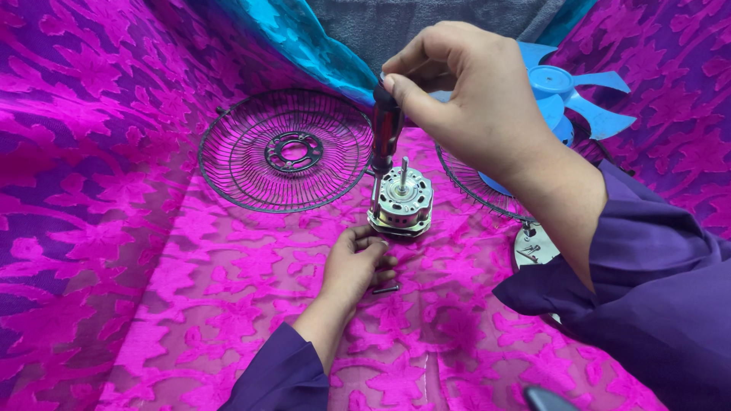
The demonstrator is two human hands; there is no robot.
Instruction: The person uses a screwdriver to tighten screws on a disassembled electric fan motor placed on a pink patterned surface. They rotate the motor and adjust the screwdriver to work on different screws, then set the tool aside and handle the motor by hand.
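A small metal fan motor (403, 204) with an upright shaft stands on the pink patterned cloth (190, 304). My right hand (472, 99) grips the dark red handle of a screwdriver (385, 129), held upright with its tip at the motor's left edge. My left hand (354, 262) rests on the cloth against the motor's near base, fingers curled at it. A short dark screw (386, 289) lies on the cloth just under my left hand's fingers.
A round wire fan guard (285, 151) leans at the back left. A second guard (476, 186) lies behind my right wrist, with blue fan blades (579, 95) at the back right. A shiny metal disc (534, 247) lies at the right.
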